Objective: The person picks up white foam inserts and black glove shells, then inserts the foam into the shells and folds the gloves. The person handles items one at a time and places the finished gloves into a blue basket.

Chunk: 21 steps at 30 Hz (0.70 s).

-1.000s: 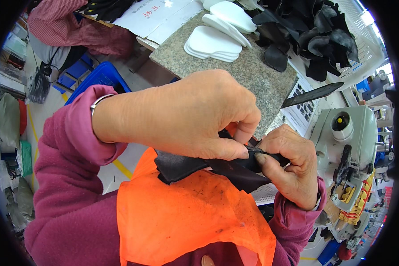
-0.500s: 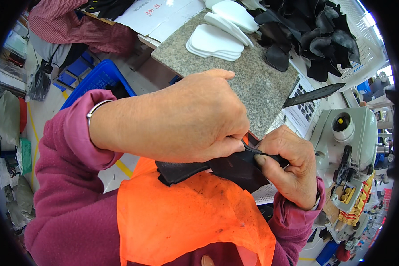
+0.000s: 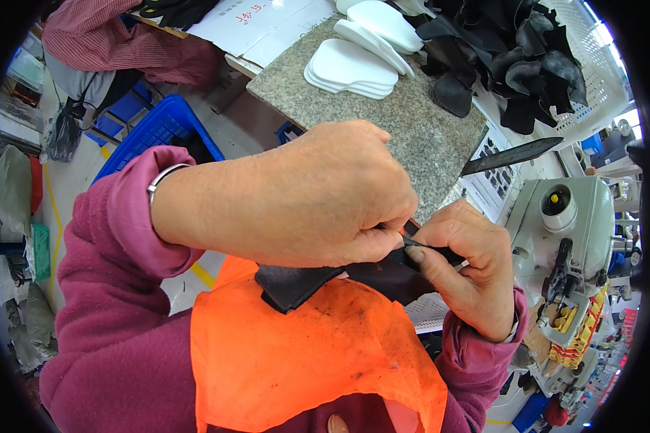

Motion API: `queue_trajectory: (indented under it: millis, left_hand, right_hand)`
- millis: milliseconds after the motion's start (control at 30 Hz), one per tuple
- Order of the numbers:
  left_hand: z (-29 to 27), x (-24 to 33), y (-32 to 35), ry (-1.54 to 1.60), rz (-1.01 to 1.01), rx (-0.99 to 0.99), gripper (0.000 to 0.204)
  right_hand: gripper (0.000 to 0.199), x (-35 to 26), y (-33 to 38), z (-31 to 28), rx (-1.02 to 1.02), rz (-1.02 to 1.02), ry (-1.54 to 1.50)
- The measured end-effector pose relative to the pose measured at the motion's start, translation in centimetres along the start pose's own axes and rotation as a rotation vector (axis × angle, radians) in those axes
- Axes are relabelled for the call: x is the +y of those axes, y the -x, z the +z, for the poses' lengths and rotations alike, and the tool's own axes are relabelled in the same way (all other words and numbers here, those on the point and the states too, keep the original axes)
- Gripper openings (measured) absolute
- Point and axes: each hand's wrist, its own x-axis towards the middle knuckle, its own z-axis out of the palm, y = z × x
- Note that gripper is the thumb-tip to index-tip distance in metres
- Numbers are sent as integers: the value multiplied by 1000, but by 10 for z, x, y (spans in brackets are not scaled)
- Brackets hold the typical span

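Observation:
A limp black piece (image 3: 393,280), like leather or fabric, hangs between my hands over the orange apron (image 3: 310,346) on my lap. Its near-left flap spreads out under my left wrist. My left hand (image 3: 350,191) is closed in a fist with its thumb side at the piece's upper edge; its fingertips are mostly hidden behind the hand. Close beside it, my right hand (image 3: 473,263) pinches the same edge between thumb and forefinger. The two grips nearly meet.
A stone slab (image 3: 412,137) bears white shaped pads (image 3: 350,66). Black cut pieces (image 3: 513,58) heap in a white basket (image 3: 599,94). A dark blade (image 3: 513,155) sticks out past the slab's right side. At right stands a grey-green machine (image 3: 563,231); a blue crate (image 3: 159,137) sits left.
My left fist has shifted slightly right and down, nearer my right fingers. The black piece has bunched and shows less between the hands.

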Motion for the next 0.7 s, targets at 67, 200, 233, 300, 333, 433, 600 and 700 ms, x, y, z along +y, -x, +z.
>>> queue_trajectory:
  millis: [67,200,233,300,333,433,600,700]
  left_hand:
    - [-1,0,1,-13,-27,-17,12]
    - [-4,-1,5,-33,-38,-3,12]
    - [-5,-2,6,-23,-47,-5,12]
    - [-5,-2,7,-26,-50,-6,11]
    - [-5,-3,8,-40,-46,-5,10]
    - [-3,-3,7,-62,-34,1,10]
    - [-2,-4,6,-16,-53,-6,15]
    - [-2,-5,6,32,-70,20,17]
  right_hand:
    - [7,1,0,0,-9,-5,13]
    - [7,0,1,-3,-14,2,37]
    - [7,0,1,-3,-20,15,41]
    - [7,1,0,-2,-22,6,37]
    - [7,1,0,-2,-12,0,23]
    - [9,1,0,3,34,-12,-13]
    - [8,1,0,0,-2,-37,8]
    - [9,0,0,-3,-35,-7,7]
